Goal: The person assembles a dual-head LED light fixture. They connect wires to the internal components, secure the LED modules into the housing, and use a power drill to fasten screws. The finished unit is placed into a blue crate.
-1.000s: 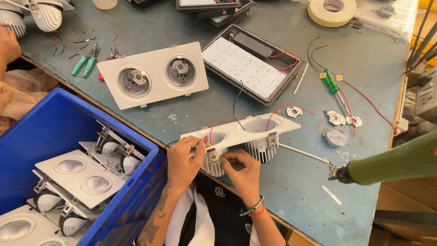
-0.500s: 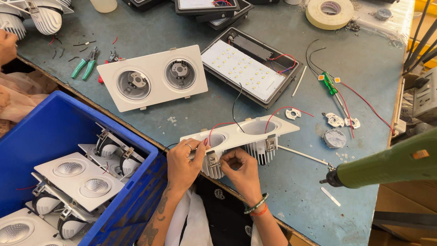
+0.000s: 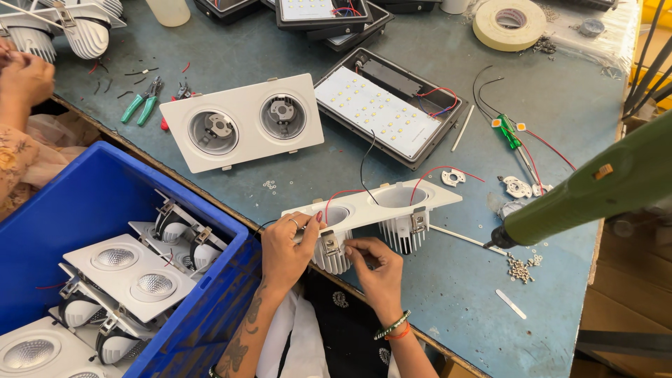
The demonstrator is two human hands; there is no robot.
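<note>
A white twin downlight fixture (image 3: 381, 204) with finned heat sinks lies tilted on its side at the near edge of the blue-grey table (image 3: 392, 308); red and black wires run out of it. My left hand (image 3: 285, 250) grips its left end near the metal spring clip. My right hand (image 3: 374, 266) pinches at the left heat sink just under the frame. A second white twin fixture (image 3: 241, 120) lies flat farther back.
A blue crate (image 3: 91, 203) of finished white downlights stands at left. A green powered screwdriver (image 3: 595, 185) hangs at right above loose screws (image 3: 519, 268). An LED panel lamp (image 3: 388, 105), tape roll (image 3: 509, 22), green pliers (image 3: 140, 101) and another person's hand (image 3: 24, 77) are farther off.
The green screwdriver has swung up and to the right in view. Both hands stay on the fixture's left end with small finger movements.
</note>
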